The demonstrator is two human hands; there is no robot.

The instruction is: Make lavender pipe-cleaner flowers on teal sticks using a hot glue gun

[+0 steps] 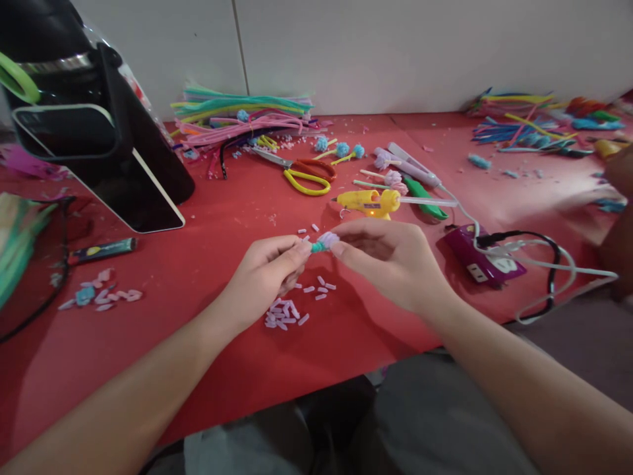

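Over the red table, my left hand pinches the teal stem of a small fuzzy flower that looks made of pipe cleaner. My right hand comes from the other side, thumb and fingers closed around its lilac head. Part of the flower is hidden by my fingertips. Below my hands lies a pile of short lilac pieces, with a few more scattered beside and behind it. A yellow glue gun rests just beyond my right hand, a clear glue stick in its back.
Scissors, small finished flowers and pipe cleaner bundles lie farther back. At left, a phone leans on a black bottle. A purple power strip with cables sits right, near another person's blurred arm.
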